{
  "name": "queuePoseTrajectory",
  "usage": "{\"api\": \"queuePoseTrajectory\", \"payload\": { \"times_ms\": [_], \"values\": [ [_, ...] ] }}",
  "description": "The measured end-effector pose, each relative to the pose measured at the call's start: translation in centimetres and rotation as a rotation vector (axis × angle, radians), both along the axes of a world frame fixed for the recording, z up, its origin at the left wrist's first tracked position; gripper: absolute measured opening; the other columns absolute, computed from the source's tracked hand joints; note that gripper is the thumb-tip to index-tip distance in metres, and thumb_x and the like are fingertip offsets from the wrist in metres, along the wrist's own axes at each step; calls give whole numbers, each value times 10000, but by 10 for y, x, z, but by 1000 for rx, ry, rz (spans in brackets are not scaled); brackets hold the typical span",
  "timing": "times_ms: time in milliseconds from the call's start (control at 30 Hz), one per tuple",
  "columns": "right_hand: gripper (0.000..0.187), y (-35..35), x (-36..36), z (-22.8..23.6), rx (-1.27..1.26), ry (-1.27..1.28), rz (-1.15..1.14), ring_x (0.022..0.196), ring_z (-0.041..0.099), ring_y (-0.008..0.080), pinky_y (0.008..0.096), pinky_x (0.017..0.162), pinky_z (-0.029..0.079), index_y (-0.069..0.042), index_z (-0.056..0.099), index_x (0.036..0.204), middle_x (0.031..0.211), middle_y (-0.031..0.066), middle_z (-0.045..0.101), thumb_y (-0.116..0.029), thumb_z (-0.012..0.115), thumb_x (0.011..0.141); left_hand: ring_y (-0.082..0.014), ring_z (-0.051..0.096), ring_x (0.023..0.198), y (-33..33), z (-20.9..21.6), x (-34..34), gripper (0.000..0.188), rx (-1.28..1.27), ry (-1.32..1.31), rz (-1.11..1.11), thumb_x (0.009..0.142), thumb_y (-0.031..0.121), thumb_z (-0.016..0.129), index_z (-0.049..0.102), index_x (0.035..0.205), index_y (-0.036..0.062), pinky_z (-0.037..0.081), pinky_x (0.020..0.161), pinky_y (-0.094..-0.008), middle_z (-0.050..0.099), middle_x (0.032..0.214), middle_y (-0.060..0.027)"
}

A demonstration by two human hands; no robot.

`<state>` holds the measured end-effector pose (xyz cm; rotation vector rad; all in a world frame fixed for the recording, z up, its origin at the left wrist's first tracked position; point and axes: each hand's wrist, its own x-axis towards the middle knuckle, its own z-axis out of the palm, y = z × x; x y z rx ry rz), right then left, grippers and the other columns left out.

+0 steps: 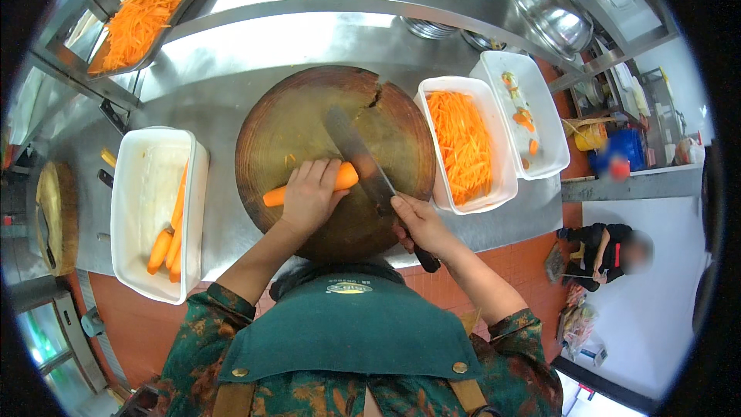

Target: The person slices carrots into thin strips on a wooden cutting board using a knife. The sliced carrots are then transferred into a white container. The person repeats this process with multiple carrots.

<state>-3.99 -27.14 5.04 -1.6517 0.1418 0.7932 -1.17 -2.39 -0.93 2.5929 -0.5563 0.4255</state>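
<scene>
A peeled carrot (346,177) lies across a round wooden chopping board (309,100). My left hand (309,191) is closed over its middle, fingers curled on top, with both ends of the carrot showing. In my right hand (418,224) is a cleaver (356,150), gripped near where blade and handle meet. Its broad dark blade stands just right of the carrot's right end and points away from me to the upper left. A thin carrot scrap (289,160) rests on the board beyond my left hand.
Left of the board, a white tub (122,208) holds several whole carrots. To the right stand a tub of shredded carrot (463,147) and a white tub with scraps (540,135). A tray of shreds (150,19) sits on the upper-left shelf. Another person (606,255) sits far right.
</scene>
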Motion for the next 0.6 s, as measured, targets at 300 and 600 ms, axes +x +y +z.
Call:
{"api": "queuePoseTrajectory", "payload": {
  "times_ms": [300,600],
  "values": [
    [483,-40,-24,39,304,-71,-543,414,422,134,299,395,385,-69,488,898,624,45,475,-532,474,1037,-346,622,943,-33,20,50,395,21,174,-104,838,302,737,616,1163,112,515,817,-461,614,1090,-135],
    [377,-106,-92,21,335,0,-669,454,457,129,282,426,414,-69,505,1050,654,46,497,-435,420,1081,-304,658,800,-76,37,144,195,1,709,-346,758,147,738,588,842,55,507,684,-404,644,814,-135]
  ]
}}
